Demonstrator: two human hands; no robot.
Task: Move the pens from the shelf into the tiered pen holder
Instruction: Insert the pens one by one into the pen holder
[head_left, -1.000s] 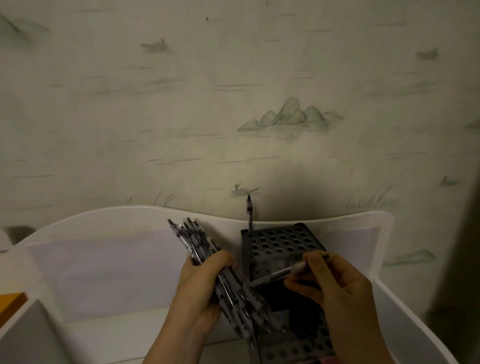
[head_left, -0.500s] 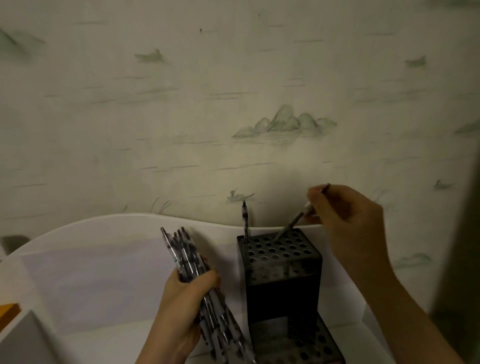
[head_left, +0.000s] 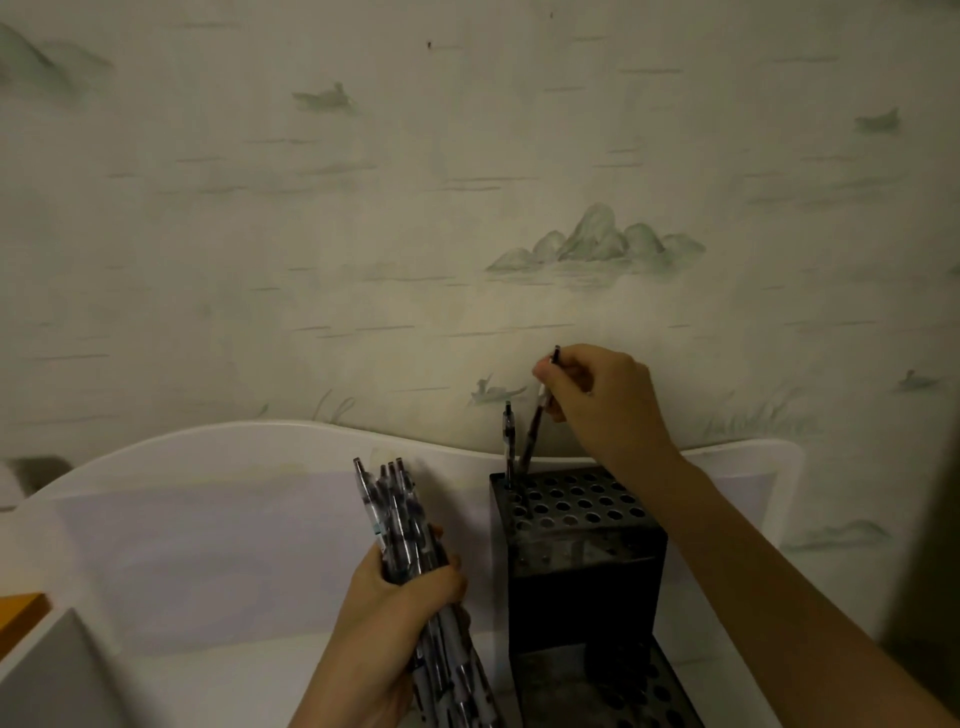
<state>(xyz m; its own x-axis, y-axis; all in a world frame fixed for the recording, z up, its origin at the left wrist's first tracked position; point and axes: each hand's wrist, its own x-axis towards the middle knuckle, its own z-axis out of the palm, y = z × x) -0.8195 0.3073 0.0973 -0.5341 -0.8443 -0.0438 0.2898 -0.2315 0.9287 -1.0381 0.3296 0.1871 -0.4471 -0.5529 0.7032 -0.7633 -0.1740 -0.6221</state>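
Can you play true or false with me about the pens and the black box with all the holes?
1. The left hand holds a bunch of pens. True.
2. The right hand is empty. False: it pinches one pen, its tip at a hole.
3. The pen holder is white. False: it is black.
4. One standing pen is already in the holder's top tier. True.
5. Every hole is filled. False: most are empty.

My 1 camera sits on my head, looking forward and slightly down, close over the white shelf (head_left: 218, 545) and straight at the patterned wall (head_left: 363, 234) behind it.
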